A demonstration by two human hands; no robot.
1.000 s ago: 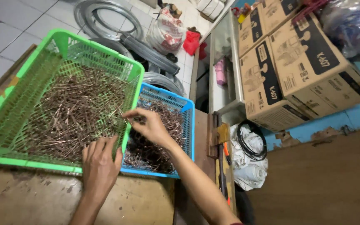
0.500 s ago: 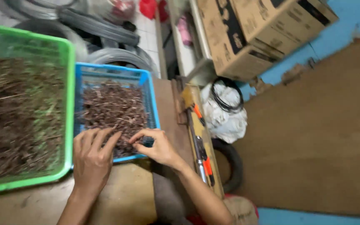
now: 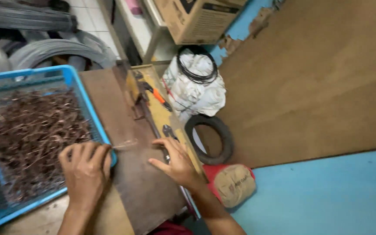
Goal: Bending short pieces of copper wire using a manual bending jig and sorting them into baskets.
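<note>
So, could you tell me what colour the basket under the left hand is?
Blue basket, seen in the head view.

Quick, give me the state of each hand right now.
Left hand: closed, pinching a thin wire piece at the edge of the blue basket.
Right hand: open, fingers spread on the wooden board, holding nothing.

The blue basket (image 3: 81,102) is cut off at nine o'clock, its far side out of view. The thin piece (image 3: 125,143) pinched by the left hand (image 3: 85,167) is blurred beyond telling. At twelve o'clock the cardboard box (image 3: 196,19) is cropped. Both forearms leave the frame at six o'clock.
</note>
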